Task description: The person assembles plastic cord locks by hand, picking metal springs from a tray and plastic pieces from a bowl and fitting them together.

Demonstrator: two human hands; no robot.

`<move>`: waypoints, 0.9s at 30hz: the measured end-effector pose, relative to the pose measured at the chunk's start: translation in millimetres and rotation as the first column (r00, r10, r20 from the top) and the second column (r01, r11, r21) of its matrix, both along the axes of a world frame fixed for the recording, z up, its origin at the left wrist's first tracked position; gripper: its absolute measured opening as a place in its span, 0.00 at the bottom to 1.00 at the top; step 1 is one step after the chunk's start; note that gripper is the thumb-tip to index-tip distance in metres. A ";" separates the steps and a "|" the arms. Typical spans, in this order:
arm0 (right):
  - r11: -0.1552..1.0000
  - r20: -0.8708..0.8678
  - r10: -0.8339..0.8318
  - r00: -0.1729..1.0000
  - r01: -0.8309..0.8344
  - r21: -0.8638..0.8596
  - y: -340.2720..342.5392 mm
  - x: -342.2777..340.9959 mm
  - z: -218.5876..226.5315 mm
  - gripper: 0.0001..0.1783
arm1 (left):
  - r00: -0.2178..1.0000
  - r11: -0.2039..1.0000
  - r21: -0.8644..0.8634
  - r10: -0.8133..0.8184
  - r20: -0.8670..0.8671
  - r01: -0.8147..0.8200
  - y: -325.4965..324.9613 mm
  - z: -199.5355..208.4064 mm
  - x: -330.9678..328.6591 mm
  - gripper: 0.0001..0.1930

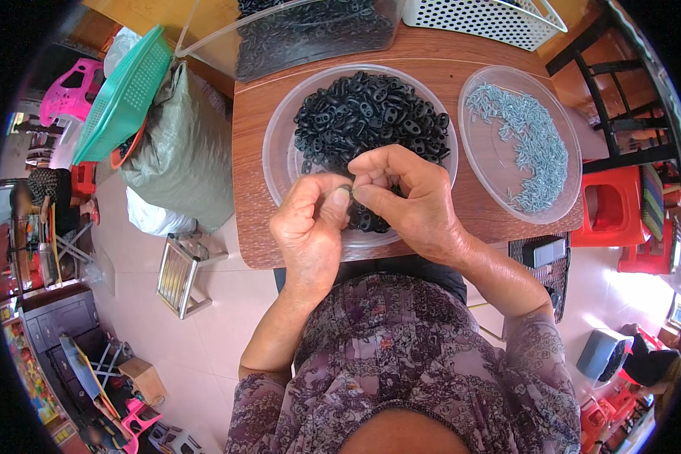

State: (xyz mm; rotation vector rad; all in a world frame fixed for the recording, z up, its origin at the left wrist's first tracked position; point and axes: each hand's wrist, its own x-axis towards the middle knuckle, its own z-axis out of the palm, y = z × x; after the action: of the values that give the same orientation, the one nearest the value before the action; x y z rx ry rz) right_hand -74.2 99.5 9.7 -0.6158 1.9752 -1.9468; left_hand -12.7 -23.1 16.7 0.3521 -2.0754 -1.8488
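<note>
My left hand (309, 231) is closed in a pinch on a small dark plastic piece (346, 188), mostly covered by the thumb and fingers. Close against it, the thumb and forefinger of my right hand (415, 203) pinch together. What they hold, if anything, is too small to make out. Both hands are above the near part of a round clear tub (274, 163). Heaped in that tub are many small black plastic pieces (367, 113), oval with two holes. To the right, a shallow clear round lid (483, 163) bears a spread of small silvery-blue pins (541, 151).
The brown wooden table (253, 219) also bears a clear bin (318, 45) of black pieces and a white perforated basket (484, 26) at the back. Left of it stand a grey-green sack (185, 159) and a green basket (125, 94). A red stool (609, 208) is on the right.
</note>
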 end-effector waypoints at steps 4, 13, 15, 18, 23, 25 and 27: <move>0.998 -0.104 -0.066 0.992 0.064 -0.021 -5.7 3.7 -0.9 0.09 | 0.999 0.985 -0.173 0.018 -0.046 -0.025 -0.1 -9.8 1.9 0.03; 0.990 -0.128 -0.117 0.985 0.106 -0.093 -10.8 1.4 -5.7 0.06 | 0.997 0.987 0.154 0.057 -0.051 -0.049 -0.6 0.9 -2.7 0.02; 0.995 -0.171 -0.097 0.981 0.088 -0.055 -9.4 0.1 -6.1 0.05 | 0.997 0.987 0.151 0.055 -0.049 -0.047 -1.2 0.9 -2.2 0.02; 0.998 -0.213 -0.066 0.975 0.063 -0.021 -9.5 -0.4 -5.4 0.03 | 0.998 0.990 0.131 0.054 -0.041 -0.048 -1.3 -0.4 -1.3 0.02; 0.998 -0.298 -0.050 0.953 0.057 0.015 -10.3 0.4 -1.7 0.03 | 0.997 0.996 0.073 0.062 -0.049 -0.058 0.4 0.1 0.2 0.02; 0.999 -0.368 -0.012 0.930 0.030 0.043 -9.1 -1.1 -4.0 0.02 | 0.992 0.995 0.017 0.102 -0.068 -0.101 1.5 -2.6 1.3 0.02; 0.997 -0.435 0.026 0.900 0.007 0.074 -8.1 -1.2 -5.4 0.01 | 0.990 0.994 -0.002 0.106 -0.094 -0.107 3.7 -5.7 2.4 0.01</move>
State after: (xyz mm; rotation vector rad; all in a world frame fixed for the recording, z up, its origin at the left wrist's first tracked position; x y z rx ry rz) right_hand -75.5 91.4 4.4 -1.1229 2.2787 -1.8369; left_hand -10.3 -19.4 11.0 0.3600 -1.9616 -1.7608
